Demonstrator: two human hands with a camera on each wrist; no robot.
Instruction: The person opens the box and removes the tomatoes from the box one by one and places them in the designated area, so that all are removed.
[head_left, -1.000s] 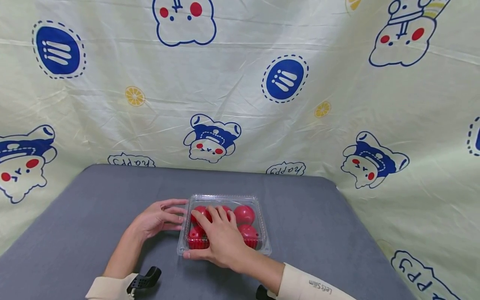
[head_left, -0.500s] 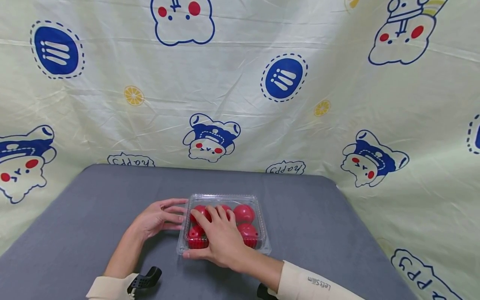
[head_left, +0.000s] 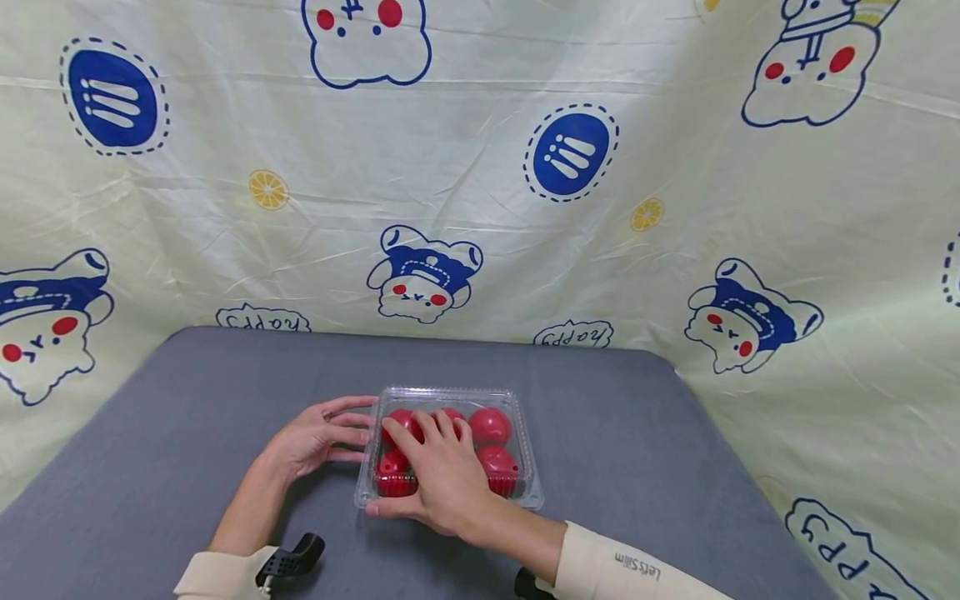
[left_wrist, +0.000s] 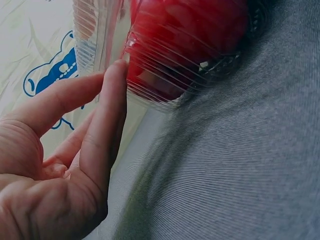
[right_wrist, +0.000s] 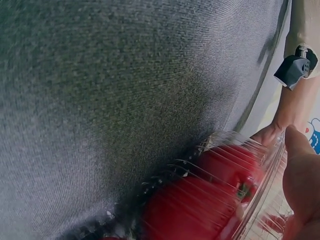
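Note:
A clear plastic clamshell box (head_left: pixel 528 454) holding several red tomatoes (head_left: pixel 489 427) sits on the grey cloth; one tomato (right_wrist: pixel 192 207) shows large through the ribbed wall in the right wrist view. My right hand (head_left: pixel 450 483) lies spread across the top of the box, covering its middle tomatoes. Its thumb reaches along the near rim to the front left corner. At the box's left side, my left hand (head_left: pixel 311 437) stretches its fairly straight, spread fingers toward the wall. In the left wrist view, these fingertips (left_wrist: pixel 117 70) are right at the box's rim.
The table (head_left: pixel 622 467) under its grey cover extends around the box. Behind it hangs a pale curtain (head_left: pixel 480 167) printed with blue cartoon bears and orange slices. Black wrist straps (head_left: pixel 292 560) sit over cream sleeves (head_left: pixel 630 567) on the forearms.

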